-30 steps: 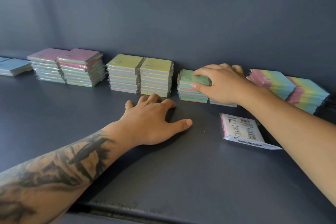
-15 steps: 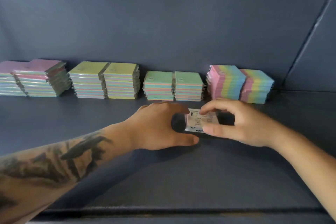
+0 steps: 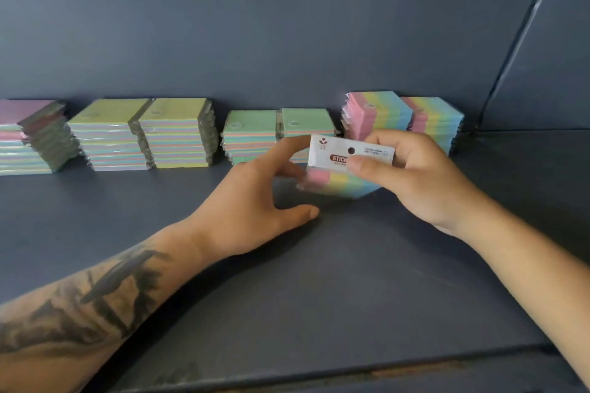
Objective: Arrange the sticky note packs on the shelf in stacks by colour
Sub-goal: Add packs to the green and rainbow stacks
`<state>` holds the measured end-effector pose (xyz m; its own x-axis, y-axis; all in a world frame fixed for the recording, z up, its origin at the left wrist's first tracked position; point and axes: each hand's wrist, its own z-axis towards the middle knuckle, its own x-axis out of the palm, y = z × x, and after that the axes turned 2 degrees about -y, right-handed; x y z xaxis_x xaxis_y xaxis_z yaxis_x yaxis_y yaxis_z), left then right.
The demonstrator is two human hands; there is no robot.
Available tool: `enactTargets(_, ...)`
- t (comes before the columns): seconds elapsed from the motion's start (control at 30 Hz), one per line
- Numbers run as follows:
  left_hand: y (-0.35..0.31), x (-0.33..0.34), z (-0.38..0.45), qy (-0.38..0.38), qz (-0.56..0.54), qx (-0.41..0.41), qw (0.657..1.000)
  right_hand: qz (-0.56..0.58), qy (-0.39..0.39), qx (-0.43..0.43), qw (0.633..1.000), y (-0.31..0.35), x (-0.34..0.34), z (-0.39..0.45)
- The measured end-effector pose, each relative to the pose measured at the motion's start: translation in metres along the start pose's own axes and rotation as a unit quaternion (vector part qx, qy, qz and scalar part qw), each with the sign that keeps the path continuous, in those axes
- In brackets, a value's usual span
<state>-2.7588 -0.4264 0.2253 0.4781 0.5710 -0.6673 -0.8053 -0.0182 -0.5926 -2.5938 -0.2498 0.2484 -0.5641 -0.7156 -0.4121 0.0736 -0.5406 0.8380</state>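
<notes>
While the dark shelf (image 3: 319, 297) is stretching wide under everything, the packs are sitting in a row along its back wall. The pink-topped stacks (image 3: 28, 134) are standing at the far left, then the two yellow-green stacks (image 3: 143, 134) side by side, then the two mint-green stacks (image 3: 277, 128), and at the right the two striped stacks (image 3: 405, 115) — pink, yellow, green and blue bands on top.

The right hand (image 3: 412, 175) is holding one striped pack (image 3: 344, 169) up above the shelf, in front of the mint-green and striped stacks. Its thumb is lying across the white label and its fingers are curling round the far edge, so it is pinching the pack. The left hand (image 3: 255, 198) is reaching in from the side with fingers spread loosely; its fingertips are at the pack's left edge, and it looks like they are just touching it, though the blur is making this hard to tell.

This pack is showing the same stripes as the stacks on the right, so that is likely where it is going. To do it well, keep the pack flat, turn the stripes to match the ones below, and set it down gently — those stacks are looking a bit crooked and could slide.
</notes>
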Motion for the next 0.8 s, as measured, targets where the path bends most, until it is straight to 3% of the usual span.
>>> enactTargets(0.17, -0.013, 0.002, 0.0, -0.042, -0.042, -0.001, 0.998, 0.185, 0.005, 0.081, 0.979, 0.006, 0.004, 0.0)
enactTargets(0.37, -0.021, 0.002, -0.006, -0.044, -0.056, -0.011, 0.997, 0.215, -0.011, 0.097, 0.972, 0.006, 0.005, -0.001)
enactTargets(0.5, -0.022, 0.003, -0.006, -0.059, -0.065, -0.016, 0.996, 0.084, -0.001, 0.058, 0.995, 0.003, 0.008, -0.003)
enactTargets(0.67, -0.028, 0.002, -0.002, -0.072, -0.201, -0.096, 0.972, -0.022, -0.024, -0.024, 0.999, 0.004, 0.012, -0.005)
enactTargets(0.8, -0.038, 0.004, 0.005, -0.077, -0.307, -0.175, 0.932, -0.25, -0.046, -0.141, 0.957, 0.01, 0.006, -0.013)
